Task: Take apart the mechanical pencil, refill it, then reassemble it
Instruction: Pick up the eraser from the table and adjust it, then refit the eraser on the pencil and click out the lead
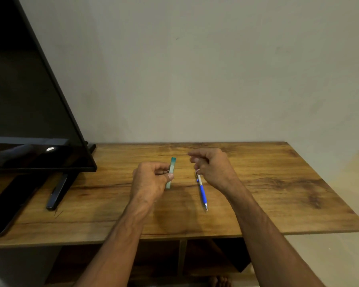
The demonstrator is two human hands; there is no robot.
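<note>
Head view looks down on a wooden bench point(278, 183) with both hands over its middle. At about 9 o'clock from the pencil, the left hand point(151, 181) is curled around a slim teal lead case point(171, 172), thumb and fingers pinching its lower half so the top stands clear, probably to leave the opening free for drawing out a lead. The right hand point(211, 168) hovers with fingers loosely bunched toward the case; whether it pinches a lead or a small pencil part I cannot tell. The blue mechanical pencil point(201, 190) lies flat on the bench, its tip pointing to 6 o'clock and its upper end tucked under the right hand, close for pickup. A dark monitor point(29, 100) stands off at 9 o'clock.
</note>
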